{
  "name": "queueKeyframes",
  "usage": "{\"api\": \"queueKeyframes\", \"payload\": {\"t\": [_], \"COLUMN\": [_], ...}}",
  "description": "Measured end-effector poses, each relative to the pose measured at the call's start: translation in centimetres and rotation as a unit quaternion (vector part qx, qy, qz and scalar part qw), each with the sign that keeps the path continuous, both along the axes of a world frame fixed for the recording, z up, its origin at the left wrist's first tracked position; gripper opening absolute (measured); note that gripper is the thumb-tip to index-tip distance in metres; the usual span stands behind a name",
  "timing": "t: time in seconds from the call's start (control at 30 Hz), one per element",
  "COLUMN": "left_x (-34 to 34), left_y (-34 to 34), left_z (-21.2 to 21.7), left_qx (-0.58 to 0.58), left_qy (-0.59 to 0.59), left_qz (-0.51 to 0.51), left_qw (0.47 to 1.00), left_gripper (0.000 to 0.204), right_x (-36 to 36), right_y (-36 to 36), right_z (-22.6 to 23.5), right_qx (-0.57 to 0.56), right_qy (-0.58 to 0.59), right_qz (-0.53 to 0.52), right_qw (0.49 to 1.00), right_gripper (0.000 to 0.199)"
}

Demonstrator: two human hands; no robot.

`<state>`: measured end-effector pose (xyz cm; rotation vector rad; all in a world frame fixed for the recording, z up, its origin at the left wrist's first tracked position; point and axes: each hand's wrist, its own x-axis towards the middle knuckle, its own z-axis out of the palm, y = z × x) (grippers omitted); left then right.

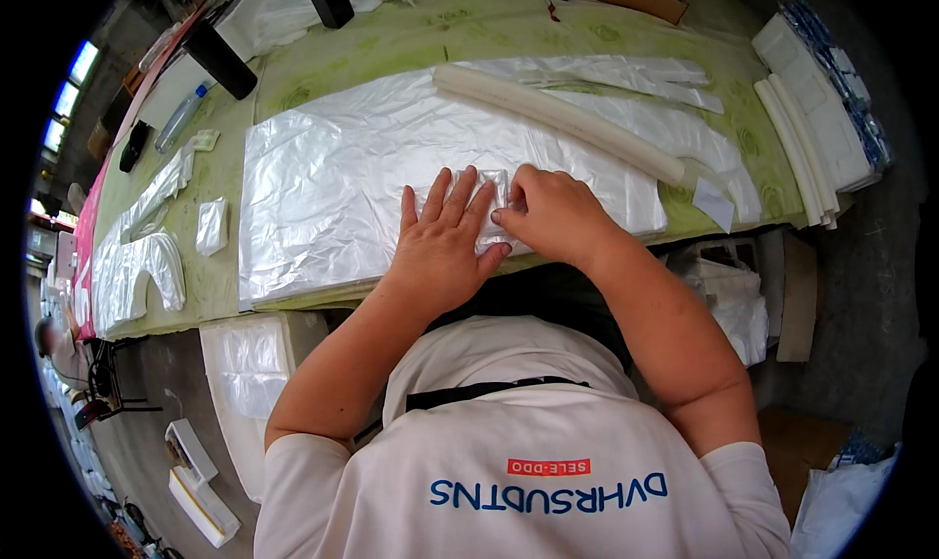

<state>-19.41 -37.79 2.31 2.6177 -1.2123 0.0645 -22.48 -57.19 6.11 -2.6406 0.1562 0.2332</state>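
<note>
My left hand [440, 246] lies flat with its fingers spread, pressing on a small folded piece of clear plastic film [495, 179]. Close beside it, my right hand [553, 212] is closed, its thumb and curled fingers pinching at the right edge of that folded film. Part of the film is covered by my hands. Under both hands a large stack of shiny clear plastic sheets [323, 158] spreads over the table near its front edge.
A long pale roll [558, 119] rests across the sheets. Leftward on the green-covered table [391, 33] are a small folded plastic packet [211, 226], bunched plastic bags [147, 266], a bottle [181, 119] and a black cylinder [220, 60]. White stacked packs [812, 109] stand at the right end.
</note>
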Motion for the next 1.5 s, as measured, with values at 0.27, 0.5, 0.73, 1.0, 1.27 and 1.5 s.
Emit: {"api": "queueKeyframes", "payload": {"t": [0.27, 0.5, 0.73, 1.0, 1.27, 1.5], "left_x": [-2.6, -8.0, -7.8, -8.3, -9.5, -2.8], "left_y": [1.1, 4.0, 3.0, 4.1, 7.1, 18.1], "left_z": [0.4, -2.6, -2.6, -1.1, -3.5, 1.1], "left_qx": [-0.134, -0.385, -0.526, -0.522, -0.542, -0.546], "left_qy": [0.017, 0.621, 0.702, 0.594, 0.551, 0.306], "left_qz": [-0.038, 0.196, 0.245, 0.204, 0.159, 0.356], "left_qw": [0.990, 0.654, 0.414, 0.577, 0.614, 0.694], "left_gripper": [0.071, 0.040, 0.024, 0.030, 0.017, 0.019], "right_x": [-0.3, -1.4, -7.8, -7.3, -7.8, -8.3], "right_y": [-1.0, 0.3, 3.1, 4.6, 6.3, 6.2], "right_z": [-2.1, 0.0, -1.2, -2.7, -3.0, -2.8], "right_qx": [0.033, -0.016, 0.242, 0.478, 0.463, 0.535], "right_qy": [-0.116, -0.065, -0.106, -0.061, -0.110, -0.101], "right_qz": [0.037, 0.102, 0.041, -0.094, -0.094, -0.065], "right_qw": [0.992, 0.993, 0.964, 0.871, 0.875, 0.836], "right_gripper": [0.052, 0.047, 0.041, 0.020, 0.016, 0.020]}}
